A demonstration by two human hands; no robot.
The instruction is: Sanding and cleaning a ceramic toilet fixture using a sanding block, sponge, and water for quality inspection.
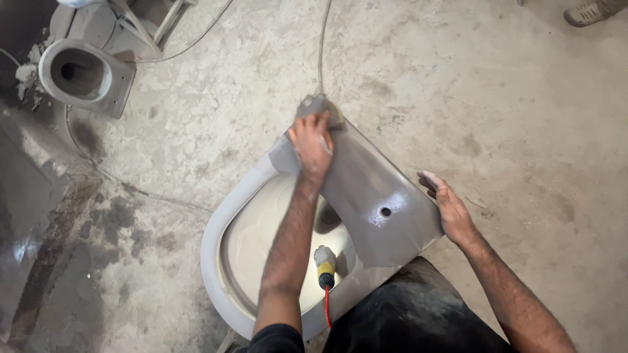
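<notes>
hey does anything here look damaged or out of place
Nothing looks broken. The grey unglazed toilet lies on the dusty floor; a yellow tool with a red cord sits loose inside its bowl. A second bowl lies tipped nearby.

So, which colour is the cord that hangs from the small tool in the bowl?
Red cord, below the yellowish tool; head view.

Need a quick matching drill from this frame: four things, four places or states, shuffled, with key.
1 left hand
2 right hand
3 yellow-tipped tool
4 second toilet casting

a lies inside the bowl, red cable trailing
b stands apart at top left on the floor
c presses a grey pad on the casting's far corner
d rests on the casting's right edge

Pairs: 1-c, 2-d, 3-a, 4-b
</notes>
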